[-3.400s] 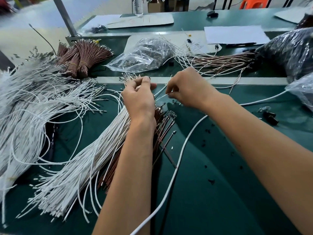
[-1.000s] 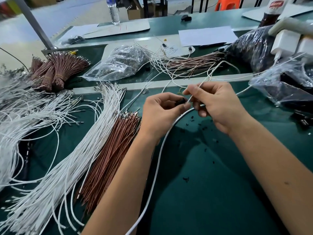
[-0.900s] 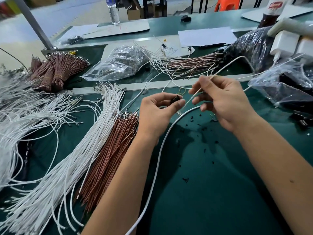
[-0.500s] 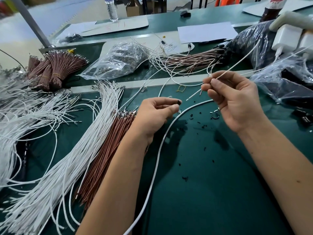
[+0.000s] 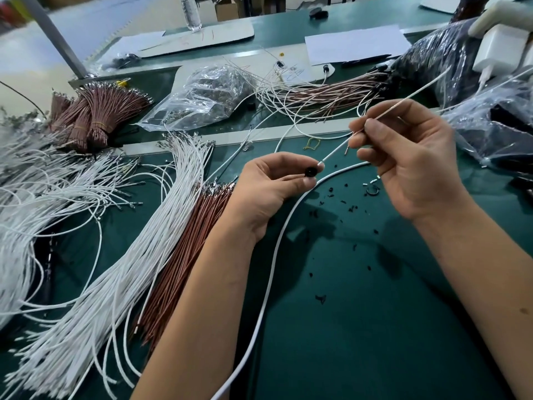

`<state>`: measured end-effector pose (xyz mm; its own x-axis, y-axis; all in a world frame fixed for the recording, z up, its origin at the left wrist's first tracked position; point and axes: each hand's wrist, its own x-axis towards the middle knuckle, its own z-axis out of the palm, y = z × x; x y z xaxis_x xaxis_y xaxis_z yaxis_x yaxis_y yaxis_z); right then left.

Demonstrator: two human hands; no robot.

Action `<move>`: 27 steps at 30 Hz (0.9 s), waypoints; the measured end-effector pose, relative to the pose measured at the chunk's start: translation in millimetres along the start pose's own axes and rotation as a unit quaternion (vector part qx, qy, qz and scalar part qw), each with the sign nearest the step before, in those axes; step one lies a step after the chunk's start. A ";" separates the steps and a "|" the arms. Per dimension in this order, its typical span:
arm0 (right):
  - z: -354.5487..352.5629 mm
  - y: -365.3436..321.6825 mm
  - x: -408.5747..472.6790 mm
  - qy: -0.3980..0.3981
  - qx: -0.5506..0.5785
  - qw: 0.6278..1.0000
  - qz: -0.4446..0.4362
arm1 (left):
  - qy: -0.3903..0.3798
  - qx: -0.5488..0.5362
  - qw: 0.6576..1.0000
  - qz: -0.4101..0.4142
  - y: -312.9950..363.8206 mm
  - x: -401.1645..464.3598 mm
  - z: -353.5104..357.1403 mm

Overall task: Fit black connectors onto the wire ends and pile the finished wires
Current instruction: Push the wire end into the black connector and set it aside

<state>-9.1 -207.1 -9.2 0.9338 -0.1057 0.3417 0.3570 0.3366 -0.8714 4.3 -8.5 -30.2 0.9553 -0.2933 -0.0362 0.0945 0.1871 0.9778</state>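
My left hand (image 5: pixel 269 187) pinches a small round black connector (image 5: pixel 310 172) between thumb and forefinger, above the green table (image 5: pixel 375 327). My right hand (image 5: pixel 409 157) pinches a thin white wire (image 5: pixel 334 153) and a brown wire together; the white wire's metal tip sits right at the connector. The wires run up to the right past my fingers. A fan of loose white wires (image 5: pixel 121 272) and a bundle of brown wires (image 5: pixel 184 255) lie to the left of my left forearm.
A thick white cable (image 5: pixel 274 255) curves across the mat between my arms. Small black scraps (image 5: pixel 346 203) dot the mat. Clear plastic bags (image 5: pixel 207 96) and dark bags (image 5: pixel 496 131) sit behind; tied brown wire bundles (image 5: pixel 98 111) stand far left. A pile of wired pieces (image 5: pixel 326 93) lies at the back.
My right hand has brought the wire tip down and left to the connector in my left hand; half a second ago the tip hung apart from it. Earlier my hands worked at the loose wires.
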 end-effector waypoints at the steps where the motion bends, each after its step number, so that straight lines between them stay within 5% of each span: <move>1: 1.2 -0.8 -0.5 0.000 -0.008 1.000 -0.008 | -0.004 -0.002 1.000 0.006 -0.2 0.2 0.1; 27: 16.7 -2.5 -11.4 -0.040 -0.211 0.957 -0.193 | 0.028 -0.001 1.000 0.001 -1.4 1.3 2.3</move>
<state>-21.1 -191.2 -5.1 0.7315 -0.0674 0.6785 0.6687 -0.1236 -0.7332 4.7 -11.3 -31.1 0.9697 -0.2402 -0.0451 0.0925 0.1896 0.9775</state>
